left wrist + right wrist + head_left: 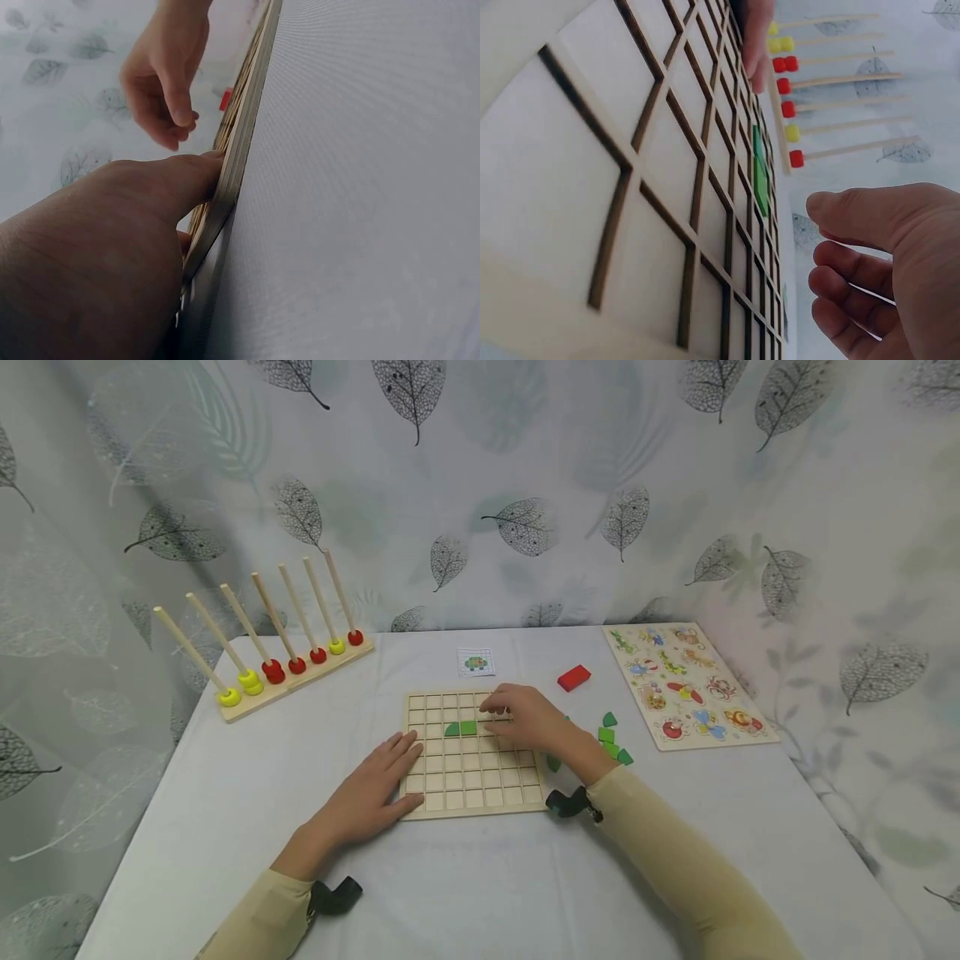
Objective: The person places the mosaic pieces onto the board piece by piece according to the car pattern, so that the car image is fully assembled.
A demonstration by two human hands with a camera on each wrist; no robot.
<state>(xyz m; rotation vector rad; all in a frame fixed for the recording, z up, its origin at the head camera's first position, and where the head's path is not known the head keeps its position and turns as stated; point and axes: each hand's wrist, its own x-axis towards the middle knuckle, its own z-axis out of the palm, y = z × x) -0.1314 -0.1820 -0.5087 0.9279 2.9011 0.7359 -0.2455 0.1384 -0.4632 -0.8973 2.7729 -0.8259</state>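
Note:
A wooden grid board (pixel 453 800) with square compartments lies mid-table. Two green pieces sit side by side in its upper rows: a rounded piece (pixel 452 729) and a square one (pixel 468 727). My left hand (pixel 375 789) rests at the board's left edge with fingers spread, and its thumb (pixel 191 176) lies on the rim in the left wrist view. Over the board's upper right hovers my right hand (pixel 528 718), hiding some compartments. In the right wrist view, its fingers (pixel 847 274) are loosely bent, thumb apart, with nothing between them.
Loose green pieces (pixel 607 735) lie right of the board, partly behind my right wrist. Beyond are a red block (pixel 573 677) and a small turtle picture card (pixel 476 662). A bead stand (pixel 296 681) with upright rods stands back left; an animal puzzle board (pixel 686 689) lies back right.

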